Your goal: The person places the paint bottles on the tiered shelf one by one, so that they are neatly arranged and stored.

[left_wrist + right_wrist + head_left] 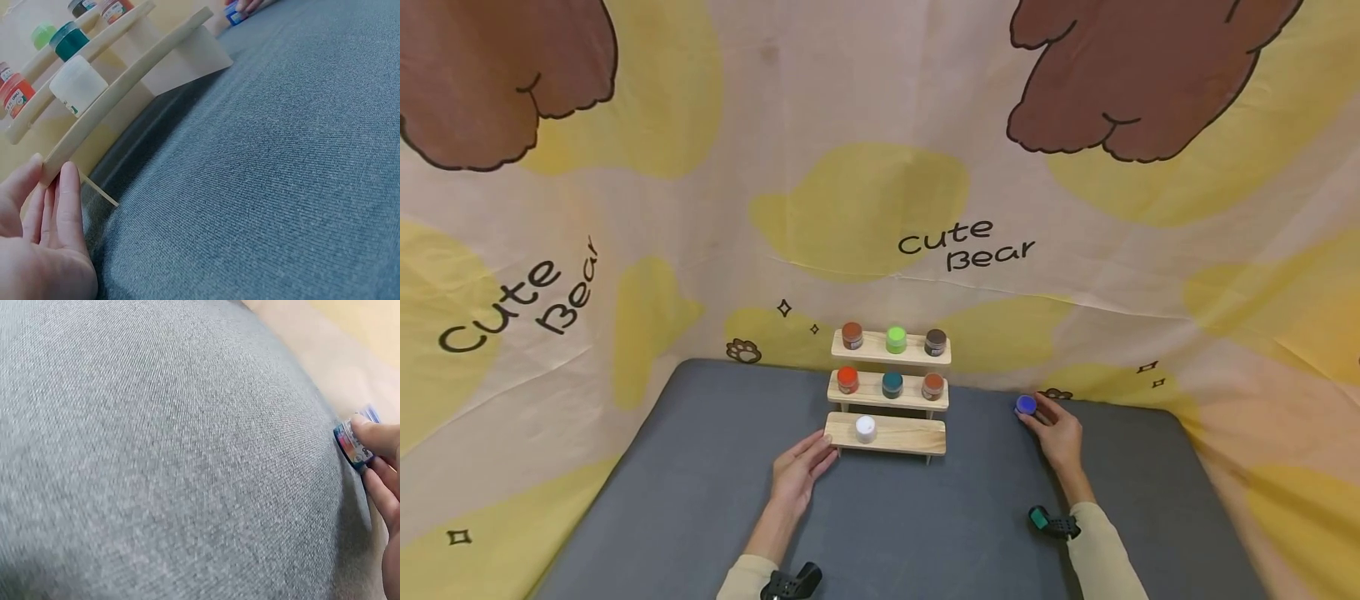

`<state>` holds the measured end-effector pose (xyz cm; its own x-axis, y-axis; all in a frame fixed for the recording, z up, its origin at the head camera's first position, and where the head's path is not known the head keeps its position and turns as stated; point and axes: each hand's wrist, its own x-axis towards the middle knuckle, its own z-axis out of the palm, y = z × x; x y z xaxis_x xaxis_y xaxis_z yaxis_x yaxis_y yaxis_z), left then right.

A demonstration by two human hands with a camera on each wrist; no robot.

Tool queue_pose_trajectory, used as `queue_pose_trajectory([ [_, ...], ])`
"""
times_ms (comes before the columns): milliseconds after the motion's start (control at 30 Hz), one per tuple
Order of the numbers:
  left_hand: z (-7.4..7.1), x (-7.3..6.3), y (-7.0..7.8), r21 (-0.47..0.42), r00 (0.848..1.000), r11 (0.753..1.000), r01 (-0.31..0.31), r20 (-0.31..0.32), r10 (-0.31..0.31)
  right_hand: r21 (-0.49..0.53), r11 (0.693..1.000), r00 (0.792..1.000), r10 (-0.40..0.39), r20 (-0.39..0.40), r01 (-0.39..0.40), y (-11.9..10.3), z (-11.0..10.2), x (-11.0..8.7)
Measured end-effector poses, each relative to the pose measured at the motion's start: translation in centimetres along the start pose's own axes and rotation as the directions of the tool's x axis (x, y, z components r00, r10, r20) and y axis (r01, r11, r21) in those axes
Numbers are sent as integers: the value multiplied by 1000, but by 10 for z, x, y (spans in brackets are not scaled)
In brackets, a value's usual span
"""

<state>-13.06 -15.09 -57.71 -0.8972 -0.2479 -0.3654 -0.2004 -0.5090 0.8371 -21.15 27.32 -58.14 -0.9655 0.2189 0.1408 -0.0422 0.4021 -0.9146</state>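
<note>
A three-tier wooden display stand (910, 437) holds small paint jars. At the left end of its lowest shelf, my left hand (795, 473) pinches the board, thumb above and fingers beneath in the left wrist view. A white jar (866, 429) sits on that shelf. The middle shelf bears a red jar (847, 380), a teal jar (892, 384) and an orange-brown jar (932, 386). On top are a reddish-brown jar (852, 336), a light green jar (896, 339) and a dark jar (936, 342). Off to the right, my right hand (1060, 435) grips a blue paint jar (355, 442) by its sides.
The stand is on a grey cloth-covered table (925, 525). Behind it hangs a printed curtain (865, 208) with bears and lettering, close to the table's back edge. Each wrist wears a black strap device (1054, 523).
</note>
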Motion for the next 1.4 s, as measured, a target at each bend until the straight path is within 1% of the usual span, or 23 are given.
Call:
queue_pose_trajectory([
  [200,2,2,-2,20,1000,1000,13,-4,-13,-47,999,1000,10,-15,-11,-1,2,1],
  [300,1,2,-2,16,1000,1000,4,0,-4,-63,998,1000,15,-15,-16,-3,5,0],
  [433,0,1,-1,6,1000,1000,-4,0,4,-58,998,1000,23,-9,-23,-5,9,-2],
  [500,1,0,-1,1,1000,1000,7,-1,-7,-51,998,1000,21,-11,-22,-7,10,-3],
  [700,3,0,-1,0,1000,1000,22,3,-22,-32,999,1000,-14,-9,13,-12,10,-10],
  [900,3,1,-1,1,1000,1000,21,-13,-21,-14,998,998,-61,18,61,-19,15,-19],
  [1100,4,3,-1,8,1000,1000,28,-3,-28,-14,995,995,-102,-11,102,-28,15,-25],
  [1167,4,4,-1,8,999,999,33,-10,-33,-16,993,993,-121,1,121,-33,15,-27],
  [1233,3,4,-1,10,999,999,36,-18,-36,-19,991,990,-135,30,136,-39,15,-28],
  [1400,2,4,-1,24,999,999,47,-19,-46,-46,987,985,-152,86,156,-50,18,-34],
])
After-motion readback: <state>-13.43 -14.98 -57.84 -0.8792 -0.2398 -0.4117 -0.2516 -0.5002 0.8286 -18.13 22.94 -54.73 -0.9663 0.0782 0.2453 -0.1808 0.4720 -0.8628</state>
